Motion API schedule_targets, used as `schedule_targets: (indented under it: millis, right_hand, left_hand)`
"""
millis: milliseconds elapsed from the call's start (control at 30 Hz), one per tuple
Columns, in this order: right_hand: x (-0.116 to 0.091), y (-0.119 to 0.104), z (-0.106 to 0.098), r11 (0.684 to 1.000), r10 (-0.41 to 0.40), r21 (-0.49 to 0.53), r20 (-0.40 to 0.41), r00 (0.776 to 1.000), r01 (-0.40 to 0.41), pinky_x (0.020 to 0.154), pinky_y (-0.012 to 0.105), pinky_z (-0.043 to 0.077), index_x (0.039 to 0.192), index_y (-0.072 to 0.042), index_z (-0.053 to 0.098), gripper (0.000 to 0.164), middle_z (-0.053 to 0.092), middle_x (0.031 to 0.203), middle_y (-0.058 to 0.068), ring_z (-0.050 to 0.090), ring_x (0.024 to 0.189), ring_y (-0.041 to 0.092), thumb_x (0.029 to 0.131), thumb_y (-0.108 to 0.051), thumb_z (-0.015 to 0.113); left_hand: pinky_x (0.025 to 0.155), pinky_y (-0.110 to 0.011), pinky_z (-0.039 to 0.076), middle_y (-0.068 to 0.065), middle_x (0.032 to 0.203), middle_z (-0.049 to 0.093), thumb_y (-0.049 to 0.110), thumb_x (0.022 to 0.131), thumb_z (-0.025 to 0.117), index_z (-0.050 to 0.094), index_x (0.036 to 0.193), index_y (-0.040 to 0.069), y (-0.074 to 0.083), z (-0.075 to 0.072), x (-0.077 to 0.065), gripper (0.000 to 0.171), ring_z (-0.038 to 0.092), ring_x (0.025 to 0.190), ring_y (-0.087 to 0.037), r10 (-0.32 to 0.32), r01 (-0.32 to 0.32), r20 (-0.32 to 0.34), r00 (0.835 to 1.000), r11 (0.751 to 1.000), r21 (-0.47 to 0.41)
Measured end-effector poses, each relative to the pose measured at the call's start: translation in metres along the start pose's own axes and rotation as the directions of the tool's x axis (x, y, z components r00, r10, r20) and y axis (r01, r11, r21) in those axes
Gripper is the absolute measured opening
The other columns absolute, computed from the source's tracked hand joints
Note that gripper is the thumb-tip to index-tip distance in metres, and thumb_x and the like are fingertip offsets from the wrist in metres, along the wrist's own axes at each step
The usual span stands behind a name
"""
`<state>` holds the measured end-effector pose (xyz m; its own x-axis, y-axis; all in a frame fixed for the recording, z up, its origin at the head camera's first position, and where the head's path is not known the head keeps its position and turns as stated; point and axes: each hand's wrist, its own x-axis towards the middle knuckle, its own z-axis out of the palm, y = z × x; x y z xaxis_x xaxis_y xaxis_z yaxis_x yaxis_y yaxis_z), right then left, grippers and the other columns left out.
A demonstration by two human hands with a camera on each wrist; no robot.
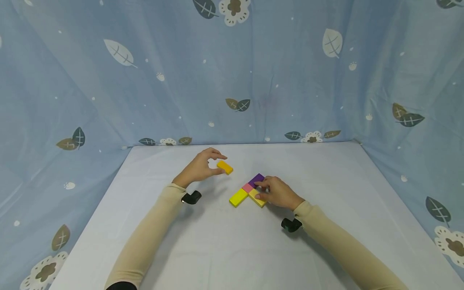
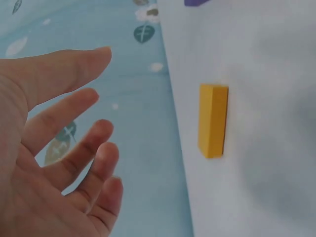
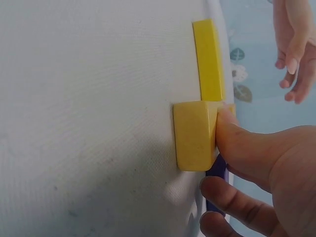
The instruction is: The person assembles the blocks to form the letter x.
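Observation:
In the head view my left hand [image 1: 203, 166] hovers at the left, thumb and fingers apart around an orange block [image 1: 225, 167]. From the left wrist, the orange block [image 2: 212, 121] lies on the white cloth, separate from the fingers. My right hand [image 1: 280, 193] reaches over a joined group: a bright yellow block [image 1: 238, 197], a small pink block [image 1: 247, 187], a purple block [image 1: 256, 180] and a pale yellow block [image 1: 257, 198]. Its thumb rests on the pale yellow block [image 3: 192, 138], while a fingertip touches the purple one. The hand covers part of both.
A white cloth [image 1: 217, 253] covers the table. Blue curtains [image 1: 181, 72] with leaf and flower prints rise behind it and along both sides. A dark wrist camera [image 1: 191, 197] sits at the left wrist, another dark camera [image 1: 291, 225] at the right.

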<state>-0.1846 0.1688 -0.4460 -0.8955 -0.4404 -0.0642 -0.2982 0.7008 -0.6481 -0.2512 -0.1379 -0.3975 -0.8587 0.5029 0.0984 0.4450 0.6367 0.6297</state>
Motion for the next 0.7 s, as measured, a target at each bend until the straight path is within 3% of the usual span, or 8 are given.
schedule_targets:
  millis: [333,700]
  right_hand:
    - [0.000,-0.001,0.000,1.000,0.004,-0.010,-0.011,1.000,-0.004,0.062,0.023,0.046,0.134,0.000,0.068,0.049,0.069,0.096,0.004,0.053,0.080,0.016,0.090,-0.019,0.081]
    - [0.001,0.000,0.000,1.000,-0.012,-0.024,-0.009,1.000,0.012,0.062,0.023,0.045,0.134,0.000,0.068,0.049,0.069,0.095,0.004,0.052,0.080,0.015,0.091,-0.021,0.080]
  left_hand:
    - [0.118,-0.059,0.038,-0.014,0.148,0.052,0.023,0.091,0.080,0.067,0.138,0.017,-0.021,-0.009,0.010,0.049,0.048,0.139,-0.037,-0.034,0.034,0.022,0.999,0.999,0.010]
    - [0.111,-0.057,0.043,-0.016,0.149,0.051,0.021,0.091,0.080,0.064,0.142,0.014,-0.031,-0.007,0.019,0.054,0.052,0.131,-0.041,-0.067,0.067,0.053,0.996,0.998,-0.006]
